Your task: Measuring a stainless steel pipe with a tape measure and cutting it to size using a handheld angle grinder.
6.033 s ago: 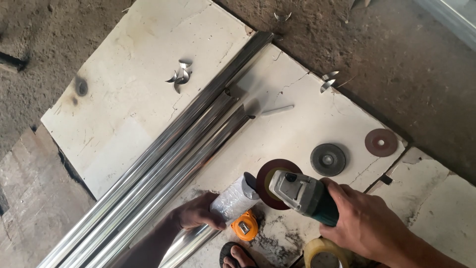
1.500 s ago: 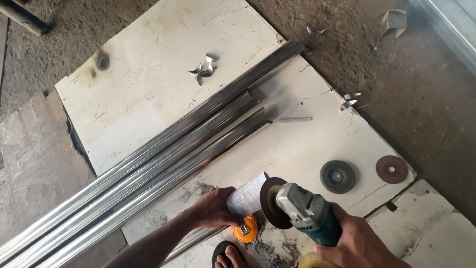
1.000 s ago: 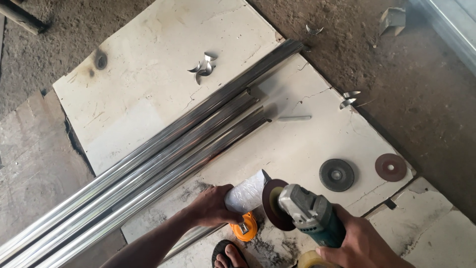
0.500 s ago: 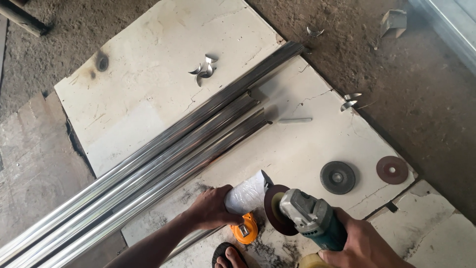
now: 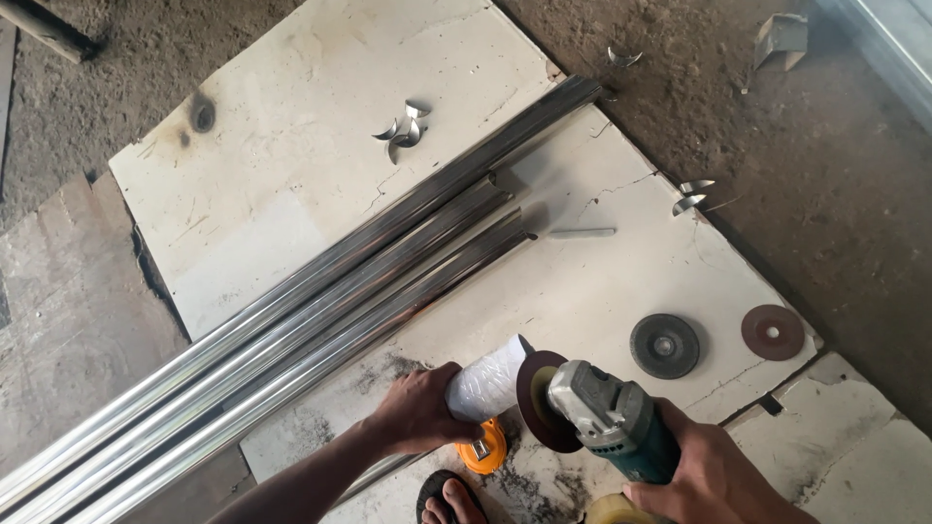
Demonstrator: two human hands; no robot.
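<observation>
Lower centre: left hand fingers clamped round a plastic-wrapped tube end; right hand fingers wrapped round angle grinder, its disc just beside the tube end.

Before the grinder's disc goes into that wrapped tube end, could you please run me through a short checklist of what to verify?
1. Left hand grips the white plastic-wrapped tube end: ok.
2. Right hand holds the teal and grey angle grinder by its body: ok.
3. Dark grinding disc stands right beside the wrapped end; whether they touch: cannot tell.
4. Fingers clear of the disc: not ok, the left hand sits close to it.
5. Bare foot in a sandal lies just below the cut: not ok.
6. Orange tape measure lies under the work zone: not ok.
</observation>
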